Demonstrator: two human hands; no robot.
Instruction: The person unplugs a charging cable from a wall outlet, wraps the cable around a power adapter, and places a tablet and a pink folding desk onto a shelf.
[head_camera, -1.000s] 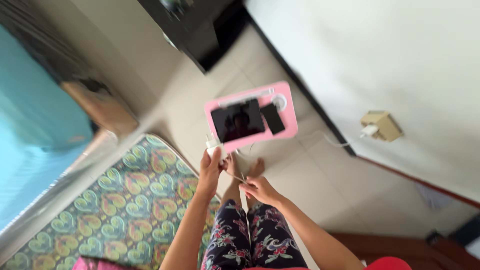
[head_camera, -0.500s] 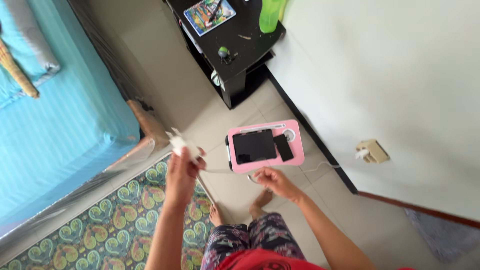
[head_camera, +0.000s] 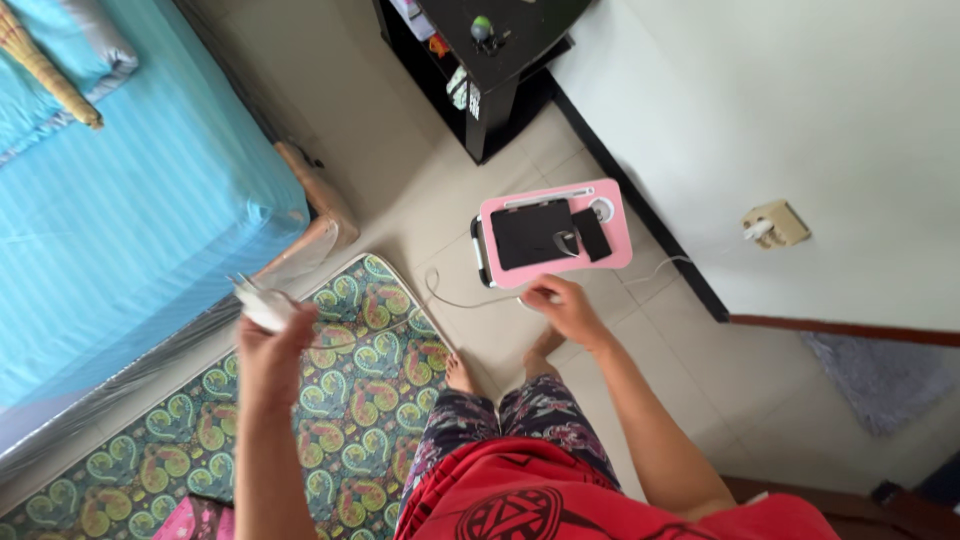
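Two hands: left hand grip clamps charger; right hand pinches cable.

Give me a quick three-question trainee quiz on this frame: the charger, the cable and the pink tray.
1. True or false: the left hand holds the white charger over the patterned rug.
2. What does the right hand grip? A. the cable B. a phone C. a bottle
3. Fill in: the pink tray stands on the tiled ____, near the wall socket.

Key
1. True
2. A; the thin white cable runs from that hand toward the rug.
3. floor; a dark tablet lies on the tray.
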